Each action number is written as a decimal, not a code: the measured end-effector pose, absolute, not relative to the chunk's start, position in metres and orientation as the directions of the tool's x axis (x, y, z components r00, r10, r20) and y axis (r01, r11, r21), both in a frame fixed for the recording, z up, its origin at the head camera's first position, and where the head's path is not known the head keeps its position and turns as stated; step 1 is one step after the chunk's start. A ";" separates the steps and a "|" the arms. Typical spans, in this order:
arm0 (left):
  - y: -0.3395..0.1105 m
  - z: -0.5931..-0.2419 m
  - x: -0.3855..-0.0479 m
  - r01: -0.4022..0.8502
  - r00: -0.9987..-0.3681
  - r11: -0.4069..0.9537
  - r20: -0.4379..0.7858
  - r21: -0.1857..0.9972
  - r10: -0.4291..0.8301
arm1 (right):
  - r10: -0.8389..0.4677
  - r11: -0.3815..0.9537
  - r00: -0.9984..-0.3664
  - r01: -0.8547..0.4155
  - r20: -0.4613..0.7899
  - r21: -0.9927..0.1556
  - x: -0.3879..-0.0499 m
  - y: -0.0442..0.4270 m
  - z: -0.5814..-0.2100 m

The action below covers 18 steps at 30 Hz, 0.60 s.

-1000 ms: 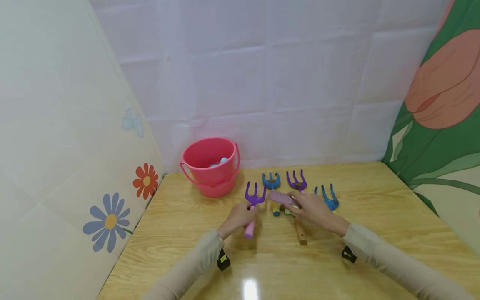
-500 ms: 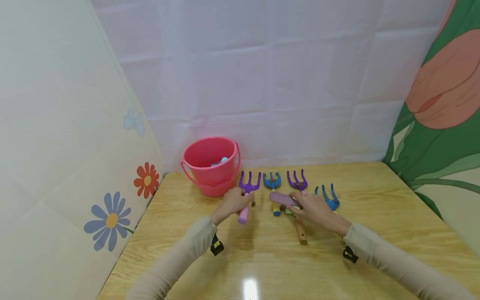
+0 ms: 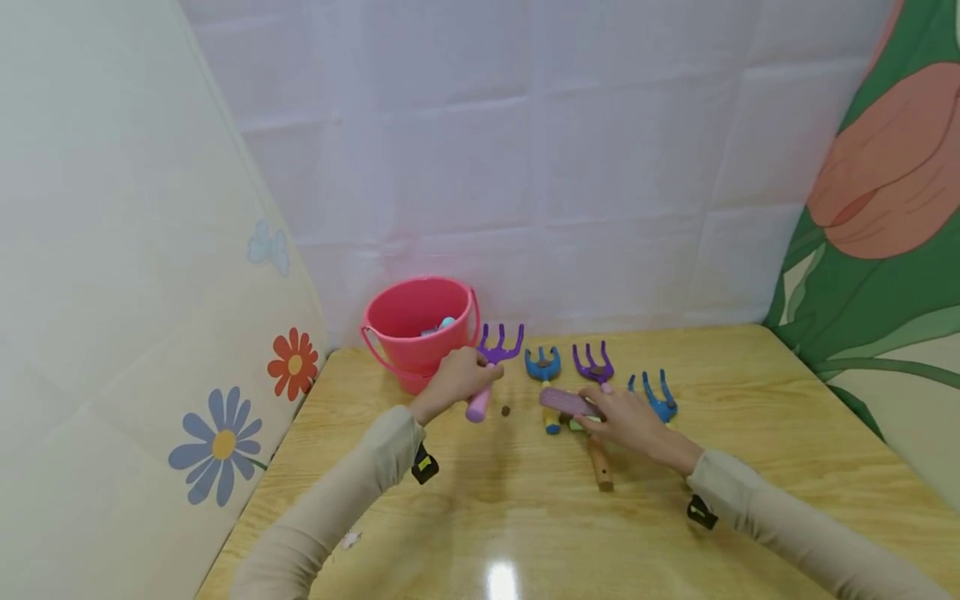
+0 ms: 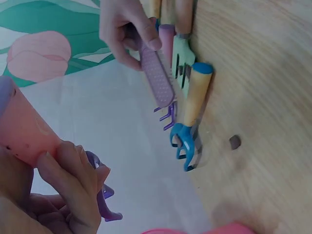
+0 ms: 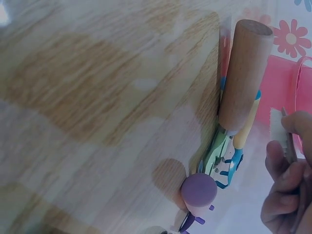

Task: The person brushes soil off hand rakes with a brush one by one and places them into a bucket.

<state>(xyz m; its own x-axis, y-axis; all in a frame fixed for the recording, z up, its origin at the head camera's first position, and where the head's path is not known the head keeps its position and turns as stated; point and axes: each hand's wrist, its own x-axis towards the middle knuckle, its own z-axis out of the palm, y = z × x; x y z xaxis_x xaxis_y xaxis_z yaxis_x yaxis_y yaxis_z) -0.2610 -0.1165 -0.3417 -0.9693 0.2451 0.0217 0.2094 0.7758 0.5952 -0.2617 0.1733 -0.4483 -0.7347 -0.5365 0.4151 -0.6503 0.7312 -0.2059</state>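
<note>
Head: purple fork point(image 3: 498, 356) in left hand point(image 3: 454, 377)

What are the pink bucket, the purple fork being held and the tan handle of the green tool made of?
Pink bucket: probably smooth plastic, given its even colour and moulded look.
Purple fork: its shine suggests plastic or painted metal; the pictures leave it open.
Tan handle: likely wood with a dull finish, going by its brown tone and lack of shine.

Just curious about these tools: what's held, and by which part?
Left hand grips a purple garden fork by its pink handle; right hand holds a mauve brush by one end.
</note>
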 end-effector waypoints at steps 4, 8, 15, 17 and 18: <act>-0.118 -0.327 -0.261 0.219 -0.967 0.770 0.030 0.599 0.251 | -0.535 0.731 -0.737 -0.649 0.413 -0.212 -0.262 0.173 -0.447; -0.122 -0.316 -0.263 0.212 -0.970 0.759 0.039 0.616 0.240 | -0.530 0.739 -0.744 -0.641 0.407 -0.209 -0.262 0.173 -0.448; -0.130 -0.293 -0.270 0.226 -0.973 0.803 0.080 0.552 0.219 | -0.534 0.742 -0.750 -0.637 0.391 -0.208 -0.265 0.173 -0.451; -0.132 -0.287 -0.273 0.212 -0.976 0.808 0.076 0.549 0.204 | -0.534 0.742 -0.752 -0.636 0.386 -0.212 -0.266 0.173 -0.452; -0.133 -0.283 -0.274 0.201 -0.978 0.804 0.070 0.559 0.196 | -0.533 0.742 -0.754 -0.635 0.384 -0.217 -0.266 0.173 -0.452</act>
